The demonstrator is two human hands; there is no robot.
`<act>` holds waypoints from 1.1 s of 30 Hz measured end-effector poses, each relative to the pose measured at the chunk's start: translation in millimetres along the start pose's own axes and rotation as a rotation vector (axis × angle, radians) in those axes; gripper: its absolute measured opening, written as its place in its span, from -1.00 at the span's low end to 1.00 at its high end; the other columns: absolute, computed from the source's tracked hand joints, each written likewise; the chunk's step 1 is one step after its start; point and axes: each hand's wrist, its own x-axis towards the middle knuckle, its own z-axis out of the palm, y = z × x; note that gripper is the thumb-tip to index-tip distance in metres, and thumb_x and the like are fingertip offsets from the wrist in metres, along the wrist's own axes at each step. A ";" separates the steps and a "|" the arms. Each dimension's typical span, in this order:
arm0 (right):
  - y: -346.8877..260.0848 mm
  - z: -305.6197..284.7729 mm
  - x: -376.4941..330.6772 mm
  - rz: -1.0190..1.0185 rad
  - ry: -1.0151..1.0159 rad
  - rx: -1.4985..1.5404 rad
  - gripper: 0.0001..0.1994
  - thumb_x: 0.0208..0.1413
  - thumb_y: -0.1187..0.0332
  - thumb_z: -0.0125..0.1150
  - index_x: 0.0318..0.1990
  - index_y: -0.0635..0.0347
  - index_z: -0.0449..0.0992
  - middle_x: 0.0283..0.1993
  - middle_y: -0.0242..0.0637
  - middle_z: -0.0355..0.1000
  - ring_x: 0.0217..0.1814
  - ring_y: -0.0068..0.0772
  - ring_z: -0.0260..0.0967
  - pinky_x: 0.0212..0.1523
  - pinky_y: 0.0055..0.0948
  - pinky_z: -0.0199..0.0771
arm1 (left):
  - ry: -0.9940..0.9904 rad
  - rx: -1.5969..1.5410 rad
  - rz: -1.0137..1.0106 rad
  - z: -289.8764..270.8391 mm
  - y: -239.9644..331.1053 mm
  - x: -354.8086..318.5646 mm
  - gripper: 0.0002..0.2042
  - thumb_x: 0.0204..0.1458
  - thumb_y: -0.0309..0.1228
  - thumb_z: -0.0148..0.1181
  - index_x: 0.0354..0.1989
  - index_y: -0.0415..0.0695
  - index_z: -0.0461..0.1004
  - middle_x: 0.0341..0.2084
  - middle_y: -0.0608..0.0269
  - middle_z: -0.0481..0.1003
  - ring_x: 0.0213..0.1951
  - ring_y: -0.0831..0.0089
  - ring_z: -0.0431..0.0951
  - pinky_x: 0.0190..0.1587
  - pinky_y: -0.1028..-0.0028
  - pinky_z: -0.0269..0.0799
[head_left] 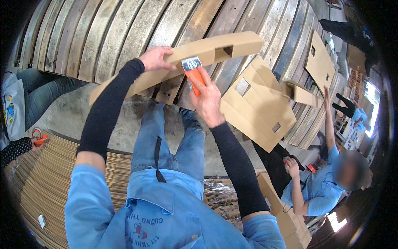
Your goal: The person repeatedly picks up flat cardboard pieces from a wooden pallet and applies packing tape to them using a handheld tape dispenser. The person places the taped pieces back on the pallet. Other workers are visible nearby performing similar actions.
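Note:
A long folded cardboard piece with a square cutout lies aslant across the slatted wooden table. On its near left part, my left hand is closed, thumb on one side and fingers on the other. My right hand grips an orange tape dispenser with a toothed metal edge. That edge is at the cardboard's near side, just right of my left hand; whether it touches cannot be told. Right of my right hand, a flat cardboard sheet with two cutouts overhangs the table's near edge.
To the right, a co-worker reaches toward another cardboard sheet; a smaller folded piece lies nearby. At the left, another person's hand holds an orange tape dispenser above a big stack of cardboard. A cardboard box stands lower right.

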 end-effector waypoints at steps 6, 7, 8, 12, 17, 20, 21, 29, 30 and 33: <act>-9.5 -8.2 68.5 -0.028 -0.005 -0.044 -0.59 -0.10 0.43 0.31 0.00 0.03 0.64 0.24 -0.16 0.41 -0.15 0.02 0.57 -0.05 -0.13 0.61 | 0.430 0.234 0.101 31.8 4.3 4.2 -0.33 -0.04 0.03 0.40 0.13 -0.21 0.42 0.32 -0.05 0.28 0.33 -0.03 0.27 0.42 0.11 0.13; -7.7 -10.2 65.4 -0.007 -0.020 -0.049 -0.59 -0.11 0.43 0.31 0.01 0.02 0.64 0.24 -0.16 0.41 -0.13 0.02 0.57 -0.04 -0.13 0.61 | 0.478 0.281 0.121 42.9 24.4 1.8 -0.28 -0.06 0.02 0.42 0.18 -0.21 0.37 0.34 -0.03 0.25 0.35 -0.01 0.25 0.43 0.10 0.10; -7.7 -12.3 64.2 -0.005 -0.038 -0.046 -0.58 -0.11 0.44 0.31 0.01 0.02 0.64 0.24 -0.16 0.41 -0.12 0.01 0.57 -0.04 -0.13 0.61 | 0.494 0.448 -0.016 56.6 43.8 -4.0 -0.17 -0.16 -0.02 0.48 0.25 -0.18 0.25 0.36 0.10 0.21 0.33 0.11 0.26 0.36 0.09 0.14; -2.3 -15.9 43.5 -0.005 -0.052 0.034 -0.56 -0.11 0.45 0.31 0.03 0.06 0.63 0.29 -0.10 0.35 -0.10 0.07 0.55 -0.04 -0.10 0.60 | 0.595 0.517 -0.006 67.2 39.6 -3.8 -0.23 -0.29 -0.07 0.53 0.13 -0.08 0.34 0.23 0.22 0.30 0.16 0.23 0.37 0.07 0.17 0.25; 12.2 -15.1 -26.3 0.027 -0.067 0.055 -0.47 -0.16 0.49 0.32 0.10 0.02 0.57 0.39 -0.08 0.25 -0.23 0.09 0.53 -0.16 -0.04 0.61 | 0.491 0.599 -0.052 61.3 50.8 -2.5 -0.39 -0.23 -0.17 0.48 0.05 -0.06 0.41 0.25 0.20 0.30 0.17 0.20 0.35 0.05 0.14 0.22; 15.5 4.1 -48.9 0.057 -0.065 0.010 -0.50 -0.15 0.47 0.33 0.08 0.04 0.58 0.35 -0.08 0.28 -0.21 0.06 0.55 -0.19 -0.06 0.62 | 0.506 0.572 -0.039 66.2 44.1 -1.9 -0.36 -0.25 -0.08 0.46 0.06 -0.03 0.45 0.26 0.14 0.27 0.20 0.16 0.31 0.06 0.05 0.22; 12.9 5.2 -44.7 0.073 -0.079 0.005 -0.52 -0.15 0.47 0.32 0.06 0.05 0.59 0.34 -0.08 0.29 -0.22 0.05 0.55 -0.20 -0.07 0.63 | 0.487 0.570 -0.061 64.8 49.8 0.9 -0.36 -0.23 -0.04 0.44 0.07 -0.04 0.45 0.28 0.11 0.25 0.22 0.14 0.29 0.07 0.02 0.22; -5.8 15.2 13.7 0.096 -0.037 -0.089 -0.81 -0.14 0.43 0.25 -0.30 0.19 0.62 -0.02 -0.06 0.46 -0.29 0.03 0.56 -0.27 -0.12 0.60 | 0.460 0.612 -0.044 60.5 62.8 40.8 -0.35 -0.08 0.13 0.31 0.12 -0.04 0.45 0.32 0.04 0.22 0.26 0.09 0.27 0.13 -0.05 0.22; -5.7 12.9 17.6 0.079 -0.071 -0.133 -0.85 -0.10 0.41 0.23 -0.33 0.19 0.62 -0.07 -0.05 0.45 -0.28 -0.01 0.54 -0.30 -0.14 0.58 | 0.442 0.591 -0.038 59.8 65.1 46.1 -0.36 -0.06 0.13 0.31 0.12 -0.02 0.45 0.31 0.06 0.24 0.25 0.10 0.28 0.13 -0.03 0.23; 14.3 16.7 15.8 0.120 -0.172 -0.135 -0.89 -0.04 0.39 0.21 -0.40 0.21 0.61 -0.13 -0.01 0.45 -0.24 -0.05 0.52 -0.31 -0.16 0.54 | 0.333 0.684 -0.120 56.2 77.6 52.5 -0.39 -0.05 0.10 0.33 0.13 0.04 0.45 0.30 0.11 0.27 0.23 0.12 0.32 0.13 0.02 0.25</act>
